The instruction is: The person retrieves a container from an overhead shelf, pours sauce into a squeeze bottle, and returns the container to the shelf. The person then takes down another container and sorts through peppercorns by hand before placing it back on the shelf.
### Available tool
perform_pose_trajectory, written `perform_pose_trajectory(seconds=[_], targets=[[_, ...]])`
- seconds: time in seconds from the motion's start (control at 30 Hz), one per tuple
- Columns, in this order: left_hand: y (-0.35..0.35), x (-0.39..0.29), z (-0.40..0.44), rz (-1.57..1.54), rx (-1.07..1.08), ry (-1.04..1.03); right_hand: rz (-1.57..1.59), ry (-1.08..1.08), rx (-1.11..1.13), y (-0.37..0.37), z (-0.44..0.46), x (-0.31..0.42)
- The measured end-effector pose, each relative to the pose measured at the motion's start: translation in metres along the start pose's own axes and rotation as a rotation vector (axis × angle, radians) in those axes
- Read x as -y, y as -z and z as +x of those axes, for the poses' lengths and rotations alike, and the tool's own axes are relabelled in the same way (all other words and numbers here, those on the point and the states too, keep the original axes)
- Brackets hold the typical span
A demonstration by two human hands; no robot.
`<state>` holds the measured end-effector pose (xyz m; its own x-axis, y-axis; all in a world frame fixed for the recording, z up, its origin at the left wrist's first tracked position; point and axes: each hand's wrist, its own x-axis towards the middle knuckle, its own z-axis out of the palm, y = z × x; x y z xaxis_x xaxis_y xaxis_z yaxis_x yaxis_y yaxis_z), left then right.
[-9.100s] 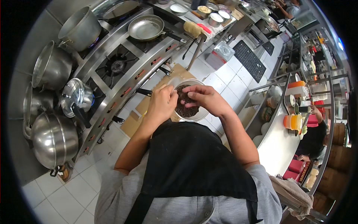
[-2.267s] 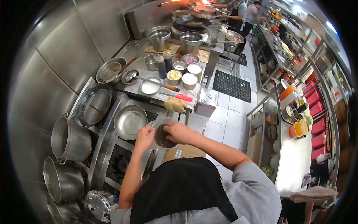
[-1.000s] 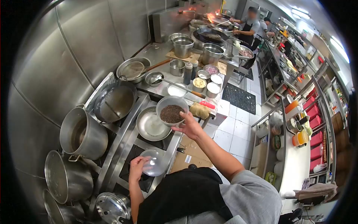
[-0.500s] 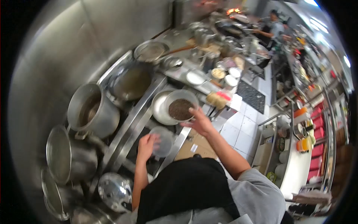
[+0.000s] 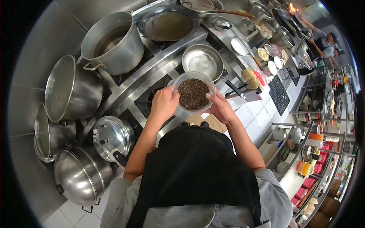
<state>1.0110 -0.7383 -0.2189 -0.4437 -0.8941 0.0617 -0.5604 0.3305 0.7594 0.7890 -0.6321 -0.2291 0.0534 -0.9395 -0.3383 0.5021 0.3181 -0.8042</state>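
A clear plastic tub (image 5: 176, 81) full of small dark brown grains (image 5: 193, 94), perhaps peppercorns, is held between my hands above the stove's front edge. My left hand (image 5: 164, 102) grips its left side, with the thumb at the rim. My right hand (image 5: 221, 108) grips the right side, its thumb over the rim near the grains. The fingers of both hands are partly hidden under the tub. Just beyond it a metal pan (image 5: 204, 62) with a pale, shiny inside sits on the stove, its black handle (image 5: 235, 89) pointing right.
A large aluminium pot (image 5: 129, 51) and a dark wok (image 5: 167, 26) with liquid stand behind. Steel pots (image 5: 85, 89) and a pressure cooker (image 5: 112, 137) are on the left. A shelf rack (image 5: 283, 152) stands right. A co-worker (image 5: 324, 46) works near a flame at far right.
My left hand held a clear, round lid-like piece apart from the tub; now it grips the tub alongside my right hand. The camera view has turned, and the tub is more centred.
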Motion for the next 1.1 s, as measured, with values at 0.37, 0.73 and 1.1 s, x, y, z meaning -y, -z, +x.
perform_pose_trajectory(seconds=[0.37, 0.73, 1.1], targets=[[0.018, -0.007, -0.017, 0.087, -0.034, 0.075, -0.774, 0.438, -0.155, -0.028, -0.015, 0.066], [0.019, -0.016, -0.021, 0.195, -0.019, 0.074, -1.719, 0.564, 0.401, -0.05, 0.034, 0.012], [0.021, 0.009, -0.03, 0.185, -0.037, 0.148, -0.522, -0.265, 0.423, -0.056, 0.062, 0.038]])
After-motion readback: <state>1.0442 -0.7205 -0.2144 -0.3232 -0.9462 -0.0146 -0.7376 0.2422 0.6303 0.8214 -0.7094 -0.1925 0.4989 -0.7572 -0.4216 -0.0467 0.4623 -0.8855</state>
